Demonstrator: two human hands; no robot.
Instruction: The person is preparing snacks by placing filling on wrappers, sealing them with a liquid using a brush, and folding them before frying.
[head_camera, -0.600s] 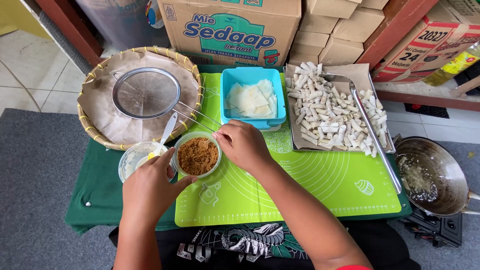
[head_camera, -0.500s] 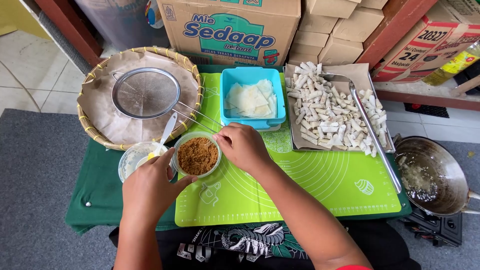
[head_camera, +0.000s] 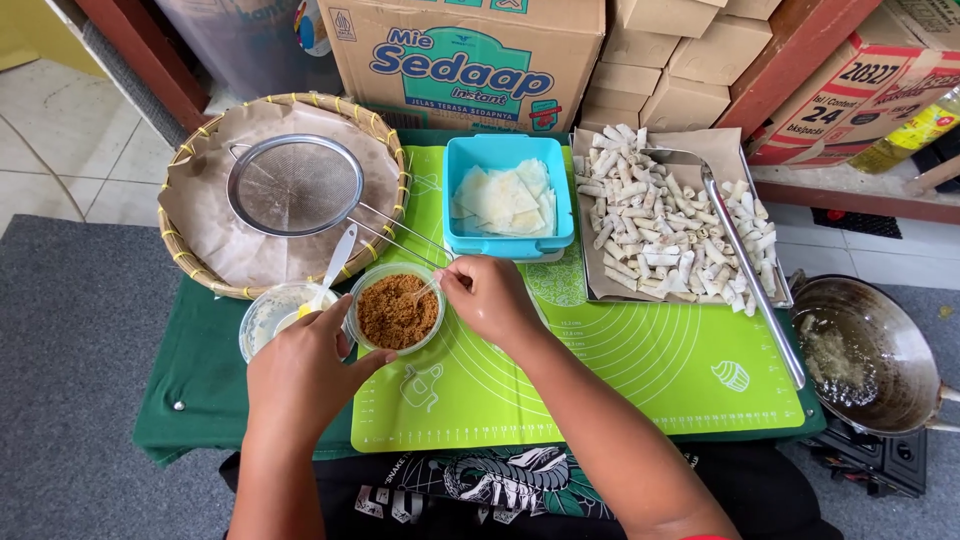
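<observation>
My left hand (head_camera: 305, 375) rests against the near left rim of a clear bowl of brown crumbly filling (head_camera: 396, 310), steadying it. My right hand (head_camera: 487, 297) is pinched on a small clear spoon (head_camera: 424, 291) whose tip dips into the filling. Left of that bowl stands a small clear bowl of pale paste (head_camera: 272, 316) with a white spoon (head_camera: 333, 262) in it. Behind my right hand is a blue tub of pale square wrappers (head_camera: 505, 195). All stand on a lime green baking mat (head_camera: 600, 380).
A round woven tray (head_camera: 200, 190) lined with brown paper holds a wire mesh skimmer (head_camera: 294, 185) at the back left. A metal tray of several rolled white pastries (head_camera: 660, 225) with long tongs (head_camera: 750, 275) lies right. A wok of oil (head_camera: 865, 355) sits far right. Cardboard boxes (head_camera: 470, 50) stand behind.
My right hand has shifted slightly toward the filling bowl, with the small spoon now dipping into it. My left hand stays at the bowl's rim.
</observation>
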